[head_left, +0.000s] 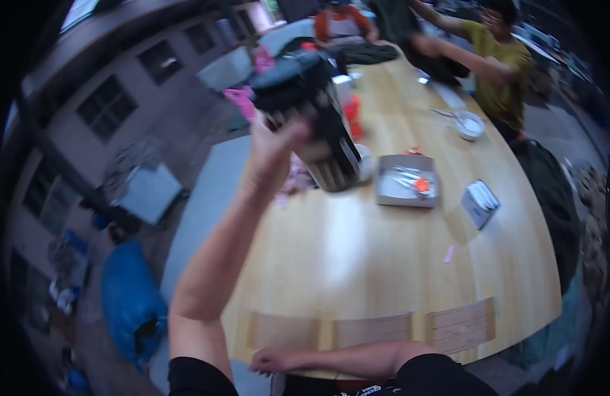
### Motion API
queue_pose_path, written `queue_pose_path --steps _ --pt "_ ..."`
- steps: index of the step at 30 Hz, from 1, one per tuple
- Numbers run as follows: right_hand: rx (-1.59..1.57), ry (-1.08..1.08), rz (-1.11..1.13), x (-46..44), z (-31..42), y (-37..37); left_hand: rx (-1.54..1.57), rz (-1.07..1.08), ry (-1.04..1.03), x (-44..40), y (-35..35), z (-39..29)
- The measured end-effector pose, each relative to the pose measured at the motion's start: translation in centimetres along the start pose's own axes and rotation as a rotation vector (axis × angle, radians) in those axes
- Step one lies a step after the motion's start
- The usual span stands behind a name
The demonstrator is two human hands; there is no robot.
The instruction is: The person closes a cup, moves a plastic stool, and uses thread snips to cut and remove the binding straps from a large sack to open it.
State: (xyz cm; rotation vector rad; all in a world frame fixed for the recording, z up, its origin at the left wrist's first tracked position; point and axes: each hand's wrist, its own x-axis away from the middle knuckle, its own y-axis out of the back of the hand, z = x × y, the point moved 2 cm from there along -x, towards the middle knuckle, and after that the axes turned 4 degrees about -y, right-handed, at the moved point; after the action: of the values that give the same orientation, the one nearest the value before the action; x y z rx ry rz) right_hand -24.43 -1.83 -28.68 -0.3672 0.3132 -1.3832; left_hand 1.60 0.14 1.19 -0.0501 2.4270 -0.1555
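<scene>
My left hand [275, 148] is raised over the table, with its fingers wrapped round a large dark tumbler [328, 148]. The tumbler has a black lid and is tilted, its base pointing down and to the right. Motion blurs its upper part and my fingers. My right hand [273, 362] lies low at the front edge of the wooden table [384, 270], loosely curled, and nothing shows in it. Close to it are brown paper sheets [372, 329] fixed along that edge.
A cardboard tray [407, 198] holds small white and orange items. To its right are a small blue-and-white box [481, 203] and a white bowl [469, 125]. Two other people sit or stand at the far end with dark cloth. A blue sack [130, 297] stands on the floor at left.
</scene>
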Motion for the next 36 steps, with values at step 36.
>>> queue_pose_path --steps 36 --pt "1.426 0.033 -0.693 14.3 20.6 -23.9 -0.328 0.140 0.206 38.6 -4.9 -21.7"
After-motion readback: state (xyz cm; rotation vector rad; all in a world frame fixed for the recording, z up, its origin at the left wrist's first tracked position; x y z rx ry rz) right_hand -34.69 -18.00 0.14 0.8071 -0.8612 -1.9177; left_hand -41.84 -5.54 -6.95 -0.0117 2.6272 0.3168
